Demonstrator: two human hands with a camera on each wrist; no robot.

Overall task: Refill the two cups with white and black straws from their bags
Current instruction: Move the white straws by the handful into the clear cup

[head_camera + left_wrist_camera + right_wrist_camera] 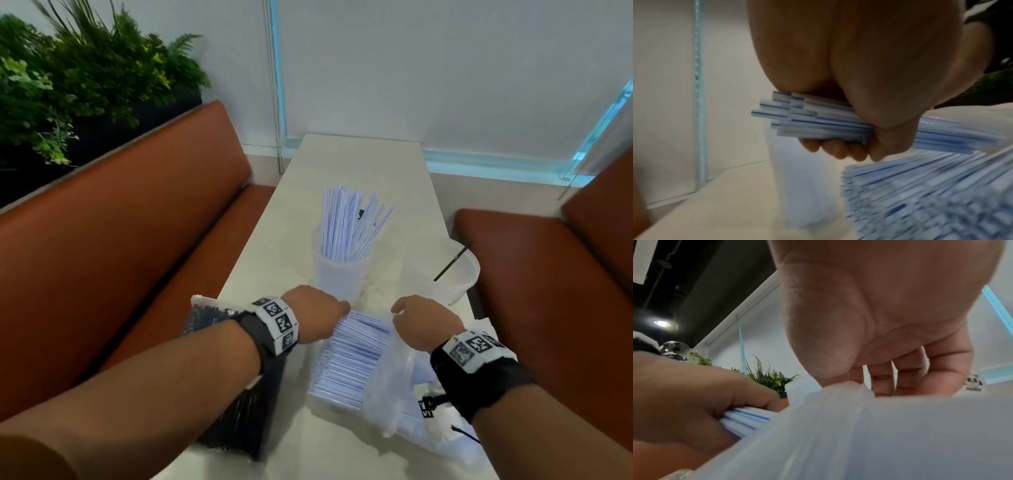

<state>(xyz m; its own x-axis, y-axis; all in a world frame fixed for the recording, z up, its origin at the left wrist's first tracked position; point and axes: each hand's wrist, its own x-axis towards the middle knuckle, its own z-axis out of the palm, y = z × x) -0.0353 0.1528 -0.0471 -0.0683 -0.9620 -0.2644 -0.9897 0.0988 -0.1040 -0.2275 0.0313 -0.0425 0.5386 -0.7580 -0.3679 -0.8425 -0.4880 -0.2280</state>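
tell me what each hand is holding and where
Left hand grips a bunch of white straws near their ends; right hand pinches the clear bag at its open edge.

My head camera looks forward and down along the table (pixel 359 164) at both my wrists; the left wrist camera sits very close under my left hand (pixel 859 73), facing the wall; the right wrist camera looks up past my right hand (pixel 879 313); all share the white straws (pixel 356 346).
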